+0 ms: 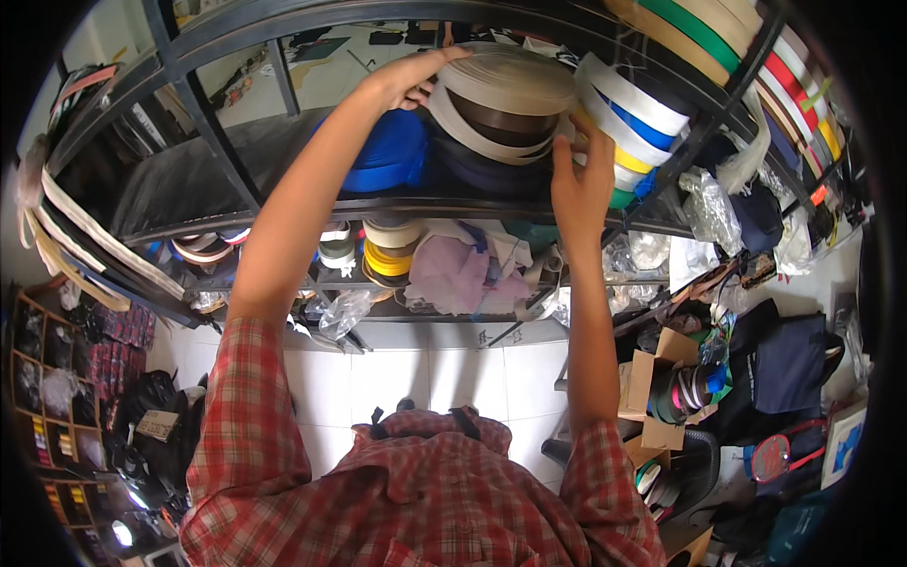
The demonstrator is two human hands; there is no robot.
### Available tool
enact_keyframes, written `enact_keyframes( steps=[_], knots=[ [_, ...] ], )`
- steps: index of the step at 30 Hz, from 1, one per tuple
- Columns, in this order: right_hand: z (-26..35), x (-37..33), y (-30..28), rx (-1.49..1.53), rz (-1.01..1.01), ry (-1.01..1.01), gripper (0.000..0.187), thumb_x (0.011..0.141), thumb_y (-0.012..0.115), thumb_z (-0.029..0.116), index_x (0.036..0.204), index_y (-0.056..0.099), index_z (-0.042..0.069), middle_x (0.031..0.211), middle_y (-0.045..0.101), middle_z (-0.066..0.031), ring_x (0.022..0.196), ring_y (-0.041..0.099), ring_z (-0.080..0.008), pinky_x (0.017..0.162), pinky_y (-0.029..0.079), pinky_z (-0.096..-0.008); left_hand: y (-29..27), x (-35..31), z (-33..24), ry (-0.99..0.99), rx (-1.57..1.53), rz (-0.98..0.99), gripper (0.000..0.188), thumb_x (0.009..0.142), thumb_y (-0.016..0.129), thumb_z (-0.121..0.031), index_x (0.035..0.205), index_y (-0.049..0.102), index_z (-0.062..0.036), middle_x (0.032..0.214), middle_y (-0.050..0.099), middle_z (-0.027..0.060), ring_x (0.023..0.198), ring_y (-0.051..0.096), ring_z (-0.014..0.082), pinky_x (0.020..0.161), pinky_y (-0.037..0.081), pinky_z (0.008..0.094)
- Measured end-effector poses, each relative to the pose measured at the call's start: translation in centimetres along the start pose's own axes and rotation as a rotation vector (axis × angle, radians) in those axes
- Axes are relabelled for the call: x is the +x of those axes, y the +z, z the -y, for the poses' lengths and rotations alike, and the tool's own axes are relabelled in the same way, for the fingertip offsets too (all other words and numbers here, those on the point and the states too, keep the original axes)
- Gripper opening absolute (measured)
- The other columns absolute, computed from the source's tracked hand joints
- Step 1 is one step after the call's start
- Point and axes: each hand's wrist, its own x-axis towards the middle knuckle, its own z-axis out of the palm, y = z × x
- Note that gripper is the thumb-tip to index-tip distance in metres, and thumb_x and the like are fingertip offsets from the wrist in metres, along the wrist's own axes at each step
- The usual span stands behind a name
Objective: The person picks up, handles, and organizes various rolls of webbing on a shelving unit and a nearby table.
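On the black shelf (189, 189) in front of me stands a stack of wide webbing rolls, with a large beige webbing roll (505, 80) on top. Beneath it sit a brown roll (487, 118), another beige band and a dark roll (491, 173). My left hand (411, 80) grips the top roll's left edge, a finger on its upper face and the others curled below. My right hand (584, 180) is against the stack's right side, thumb toward me; its other fingertips are partly hidden. Left of the stack is a blue webbing roll (383, 151).
White, blue and yellow rolls (633, 118) stack close to my right hand. A black metal bar (378, 21) crosses above the shelf, with a slanted post (203, 104) at left. Below are yellow rolls (387, 263) and lilac cloth (463, 274). An open carton (661, 378) stands at right.
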Motion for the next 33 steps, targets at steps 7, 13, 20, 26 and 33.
enact_keyframes(
  steps=[7, 13, 20, 26, 33],
  knots=[
    [-1.9, 4.2, 1.4, 0.256, 0.019, 0.338, 0.040, 0.086, 0.062, 0.028, 0.102, 0.062, -0.009, 0.086, 0.065, -0.0173, 0.080, 0.061, -0.0274, 0.074, 0.046, -0.0359, 1.3, -1.5, -1.6, 0.064, -0.021, -0.227, 0.070, 0.075, 0.060, -0.060, 0.122, 0.058, -0.0092, 0.112, 0.055, 0.0067, 0.087, 0.047, 0.0177, 0.078, 0.041, 0.0332],
    [-0.2, 7.2, 0.4, 0.441, 0.261, 0.652, 0.041, 0.080, 0.071, 0.038, 0.090, 0.062, -0.001, 0.070, 0.053, -0.0027, 0.057, 0.050, -0.0101, 0.047, 0.038, -0.0235, 2.6, -2.1, -2.0, 0.142, -0.037, -0.314, 0.063, 0.075, 0.068, -0.052, 0.114, 0.061, -0.0026, 0.102, 0.060, 0.0075, 0.079, 0.050, 0.0154, 0.068, 0.043, 0.0285],
    [1.8, 7.7, 0.2, 0.558, 0.254, 0.540, 0.056, 0.078, 0.074, 0.031, 0.106, 0.050, -0.011, 0.080, 0.056, -0.0103, 0.059, 0.058, -0.0153, 0.045, 0.044, -0.0246, 2.1, -3.4, -1.6, 0.188, -0.239, -0.249, 0.063, 0.078, 0.074, -0.037, 0.119, 0.054, 0.0070, 0.110, 0.061, 0.0125, 0.093, 0.057, 0.0178, 0.077, 0.047, 0.0286],
    [4.6, 4.5, 0.2, 0.613, 0.153, 0.404, 0.057, 0.080, 0.073, 0.018, 0.111, 0.033, -0.009, 0.080, 0.055, -0.0154, 0.060, 0.061, -0.0156, 0.041, 0.046, -0.0226, 3.4, -6.8, 0.8, 0.285, -0.596, -0.268, 0.063, 0.084, 0.071, -0.026, 0.129, 0.045, 0.0099, 0.120, 0.057, 0.0172, 0.115, 0.053, 0.0217, 0.097, 0.039, 0.0311],
    [3.9, 4.8, -0.3, 0.851, 0.202, 0.790, 0.077, 0.082, 0.070, 0.025, 0.128, 0.017, -0.006, 0.119, 0.041, -0.0310, 0.069, 0.064, -0.0316, 0.049, 0.059, -0.0378, 3.4, -7.1, 0.2, 0.368, -0.510, -0.297, 0.056, 0.086, 0.067, -0.021, 0.128, 0.047, 0.0080, 0.119, 0.057, 0.0160, 0.109, 0.055, 0.0204, 0.095, 0.040, 0.0298]
  ],
)
